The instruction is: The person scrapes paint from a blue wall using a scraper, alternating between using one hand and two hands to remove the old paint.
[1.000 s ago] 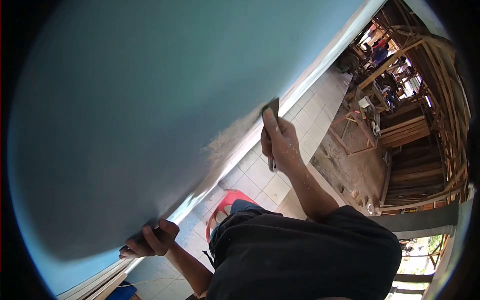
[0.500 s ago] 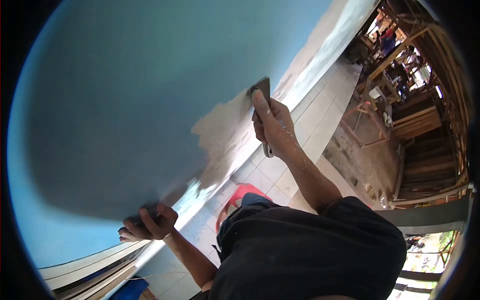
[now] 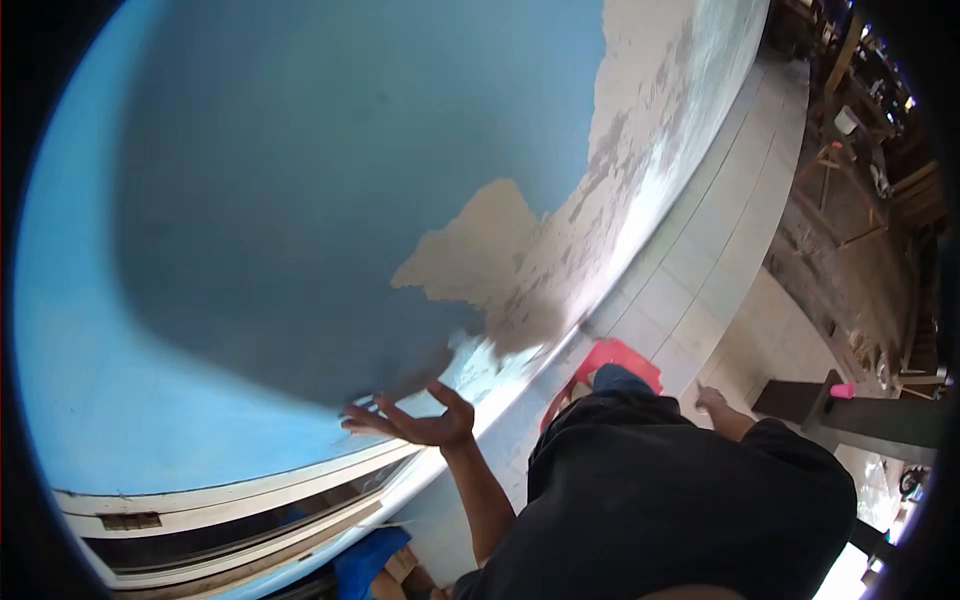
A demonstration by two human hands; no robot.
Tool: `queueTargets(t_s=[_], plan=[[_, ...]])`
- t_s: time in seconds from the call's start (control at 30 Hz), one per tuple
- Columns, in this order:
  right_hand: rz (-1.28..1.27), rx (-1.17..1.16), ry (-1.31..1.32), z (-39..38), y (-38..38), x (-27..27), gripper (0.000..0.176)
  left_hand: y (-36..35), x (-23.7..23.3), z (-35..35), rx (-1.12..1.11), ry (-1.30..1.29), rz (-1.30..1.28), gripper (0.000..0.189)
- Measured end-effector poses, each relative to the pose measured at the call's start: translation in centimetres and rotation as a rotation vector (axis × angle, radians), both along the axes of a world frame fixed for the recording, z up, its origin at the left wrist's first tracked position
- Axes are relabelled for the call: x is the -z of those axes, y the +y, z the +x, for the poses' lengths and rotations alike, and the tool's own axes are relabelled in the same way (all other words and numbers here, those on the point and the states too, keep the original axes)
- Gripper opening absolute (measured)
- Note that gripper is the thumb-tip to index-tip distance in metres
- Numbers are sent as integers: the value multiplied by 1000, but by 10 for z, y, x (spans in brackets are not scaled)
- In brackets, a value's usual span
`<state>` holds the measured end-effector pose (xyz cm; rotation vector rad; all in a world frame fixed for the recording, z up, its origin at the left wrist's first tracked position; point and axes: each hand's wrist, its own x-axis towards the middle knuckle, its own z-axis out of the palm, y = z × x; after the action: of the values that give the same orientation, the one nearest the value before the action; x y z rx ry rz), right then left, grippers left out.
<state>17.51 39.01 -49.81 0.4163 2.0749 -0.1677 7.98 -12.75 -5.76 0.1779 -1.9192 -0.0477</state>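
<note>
Against the blue wall (image 3: 300, 250), my left hand (image 3: 432, 422) is spread open, its fingertips right at the painted surface. Paint has come away over a ragged pale patch (image 3: 470, 245) that widens toward the wall's lower edge. Low by my side, beyond the black shirt (image 3: 680, 490), my right hand (image 3: 712, 400) is partly in view. Its fingers are small and blurred, and I cannot tell whether it holds anything.
A red plastic seat (image 3: 625, 358) stands by my legs on the tiled floor (image 3: 690, 270). Below the wall runs a white window frame (image 3: 220, 512), with blue cloth (image 3: 370, 562) nearby. A pink cup (image 3: 843, 391) and timber pieces (image 3: 915, 185) are at right.
My right hand has left the wall, where it held a metal scraper, and dropped to my side; the scraper is out of sight. My left hand has shifted right and its fingers have spread.
</note>
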Motion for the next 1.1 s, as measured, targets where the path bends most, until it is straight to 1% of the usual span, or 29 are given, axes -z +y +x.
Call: queueTargets(t_s=[0.03, 0.07, 0.1, 0.17, 0.2, 0.3, 0.37, 0.4, 0.43, 0.47, 0.5, 0.53, 0.57, 0.6, 0.63, 0.7, 0.73, 0.77, 0.8, 0.83, 0.9, 0.97, 1.03, 1.07, 1.1], plan=[[-67, 358, -24, 14, -4, -49, 58, 7, -8, -9, 37, 9, -12, 65], [-134, 646, -97, 30, 12, -31, 35, 13, -18, -20, 107, 28, -59, 67], [-139, 734, -107, 43, 12, -24, 33, 20, -21, -30, 115, 10, -56, 67], [-161, 911, -102, 53, 12, -16, 28, 39, -50, -57, 211, 35, -141, 69], [-213, 915, -35, 56, 11, -11, 31, 51, -60, -69, 195, 18, -125, 69], [-188, 736, 109, 31, -7, 10, 40, 95, -61, -107, 169, -112, -90, 65], [-202, 717, 338, 2, -33, 3, 54, 124, -39, -124, 222, -373, -208, 58], [-217, 676, 390, -18, -46, -8, 59, 133, -31, -127, 386, -621, -261, 55], [-228, 676, 583, -32, -64, -18, 59, 138, -21, -127, 547, -878, -307, 52], [-369, 730, 514, -53, -72, -45, 57, 131, 11, -127, 706, -1191, -259, 50], [-410, 752, 513, -70, -80, -58, 56, 124, 41, -122, 861, -1510, -191, 48], [-408, 610, 697, -80, -85, -52, 49, 126, 48, -111, 873, -1613, -2, 47], [-475, 575, 716, -94, -88, -67, 39, 125, 52, -100, 873, -1709, 194, 47], [-486, 611, 662, -110, -96, -103, 36, 123, 56, -94, 863, -1785, 390, 46], [-499, 646, 616, -122, -102, -128, 32, 111, 72, -88, 997, -1527, 153, 41], [-570, 578, 684, -131, -105, -118, 25, 98, 59, -82, 903, -1457, 141, 41], [-607, 541, 733, -140, -107, -123, 22, 94, 40, -83, 874, -1498, 303, 41], [-664, 566, 690, -149, -111, -130, 22, 88, 26, -85, 867, -1433, 308, 39], [-720, 590, 655, -160, -121, -157, 23, 83, 10, -88, 892, -1322, 270, 37], [-775, 611, 624, -173, -133, -185, 25, 78, -11, -91, 919, -1206, 232, 35], [-871, 679, 573, -199, -160, -227, 37, 76, -72, -94, 943, -1048, 98, 36], [-995, 576, 591, -222, -189, -276, 41, 75, -132, -92, 872, -928, -37, 33], [-1085, 459, 576, -236, -211, -346, 47, 54, -174, -87, 777, -651, -245, 26], [-1188, 419, 689, -242, -226, -356, 45, 46, -194, -89, 791, -410, -383, 19], [-1287, 380, 795, -246, -239, -362, 44, 42, -213, -96, 864, -178, -457, 15]])
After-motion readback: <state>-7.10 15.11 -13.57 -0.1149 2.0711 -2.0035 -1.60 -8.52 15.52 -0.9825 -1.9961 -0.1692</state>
